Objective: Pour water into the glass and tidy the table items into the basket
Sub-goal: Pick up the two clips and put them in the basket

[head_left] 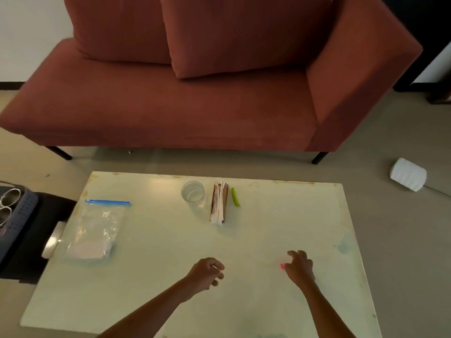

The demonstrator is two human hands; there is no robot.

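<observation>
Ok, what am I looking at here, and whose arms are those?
No machine here: a camera worn on a person's head looks down at their own bare hands. On the pale table lie a clear zip bag, a glass, a bundle of paper-wrapped sticks and a small green item. The left hand hangs loosely curled, holding nothing. The right hand touches a small pink object; whether it grips it is unclear. A grey basket sits off the table's left.

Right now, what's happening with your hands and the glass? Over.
Left hand loosely curled, nothing held. Right hand at small pink thing, grip unclear. Glass upright, looks empty, paper strips beside it.
</observation>
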